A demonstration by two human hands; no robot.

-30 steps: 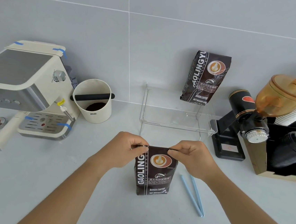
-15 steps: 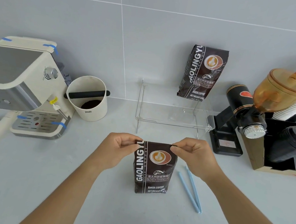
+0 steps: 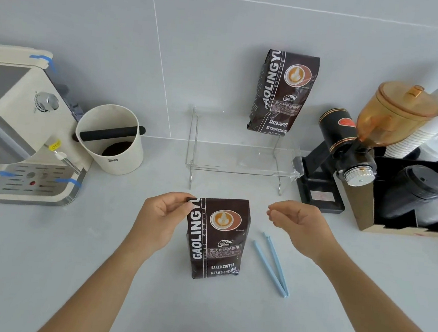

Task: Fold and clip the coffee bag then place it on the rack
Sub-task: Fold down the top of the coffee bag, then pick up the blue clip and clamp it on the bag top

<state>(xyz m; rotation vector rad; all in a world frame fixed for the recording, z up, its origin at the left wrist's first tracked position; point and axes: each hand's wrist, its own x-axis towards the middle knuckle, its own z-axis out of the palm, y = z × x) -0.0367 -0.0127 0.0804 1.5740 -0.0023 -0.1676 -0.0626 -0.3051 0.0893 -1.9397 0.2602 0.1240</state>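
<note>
A dark brown coffee bag (image 3: 217, 239) stands upright on the counter, its top folded down. My left hand (image 3: 163, 218) pinches the bag's top left corner. My right hand (image 3: 300, 226) hovers just right of the bag, fingers loosely curled, holding nothing and apart from the bag. A light blue bag clip (image 3: 274, 264) lies open in a narrow V on the counter right of the bag, below my right hand. The clear acrylic rack (image 3: 242, 165) stands behind the bag against the wall.
A second coffee bag (image 3: 282, 93) stands on the rack's right end. A cream espresso machine (image 3: 21, 125) and knock box (image 3: 110, 139) are at the left. A coffee grinder (image 3: 362, 142) and a box of cups and lids (image 3: 418, 195) are at the right.
My right hand has let go of the bag's top right corner and moved a little to the right. The left hand keeps its hold.
</note>
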